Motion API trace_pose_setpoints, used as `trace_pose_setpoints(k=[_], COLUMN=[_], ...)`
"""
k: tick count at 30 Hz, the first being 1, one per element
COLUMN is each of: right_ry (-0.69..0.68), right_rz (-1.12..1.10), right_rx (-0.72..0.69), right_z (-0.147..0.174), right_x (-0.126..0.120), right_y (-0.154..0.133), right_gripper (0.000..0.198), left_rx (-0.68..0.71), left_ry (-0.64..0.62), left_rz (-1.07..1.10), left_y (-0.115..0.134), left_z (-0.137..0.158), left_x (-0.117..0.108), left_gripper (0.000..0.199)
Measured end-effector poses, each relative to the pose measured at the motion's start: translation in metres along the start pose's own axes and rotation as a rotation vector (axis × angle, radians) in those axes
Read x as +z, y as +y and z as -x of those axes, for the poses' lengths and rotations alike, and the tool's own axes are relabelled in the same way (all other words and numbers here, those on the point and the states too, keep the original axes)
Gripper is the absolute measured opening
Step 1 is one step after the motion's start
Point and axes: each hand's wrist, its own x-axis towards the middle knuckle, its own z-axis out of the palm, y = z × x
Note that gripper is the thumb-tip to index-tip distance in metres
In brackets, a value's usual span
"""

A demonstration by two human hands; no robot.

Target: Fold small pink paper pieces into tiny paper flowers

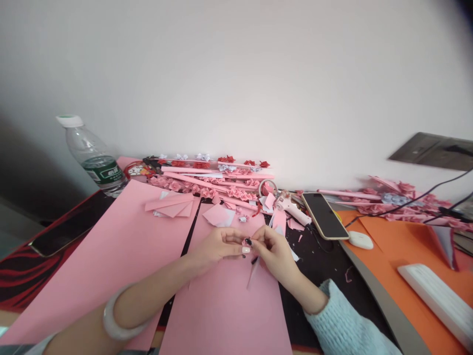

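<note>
My left hand and my right hand meet over a long pink paper sheet. Their fingertips are pinched around a small pink paper piece, largely covered by the fingers; it may be a folded flower. Below the fingertips a thin slender tool with a dark band lies on the sheet, partly behind my right hand. Just beyond the hands are a folded pink and white paper and a tiny white paper flower.
Behind lie pink paper stems with roses, tape, a glue gun and a phone. Leftward are a water bottle, another phone and folded pink papers. Orange paper and a white power strip are right.
</note>
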Motion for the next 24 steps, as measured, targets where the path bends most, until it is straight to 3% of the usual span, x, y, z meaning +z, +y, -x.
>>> trace_pose_setpoints(k=[10, 24], right_ry=[-0.027, -0.072], right_rz=[0.176, 0.105], right_rx=[-0.084, -0.036], right_z=[0.0022, -0.0002], right_x=[-0.0003, -0.0006], right_y=[-0.0051, -0.0077], right_gripper=[0.017, 0.008], left_rx=[-0.039, 0.054], left_ry=[-0.038, 0.013], left_rz=[-0.098, -0.103], left_y=[-0.0003, -0.0034], left_z=[0.0014, 0.0012], left_x=[0.0022, 0.0043], left_gripper=[0.027, 0.021])
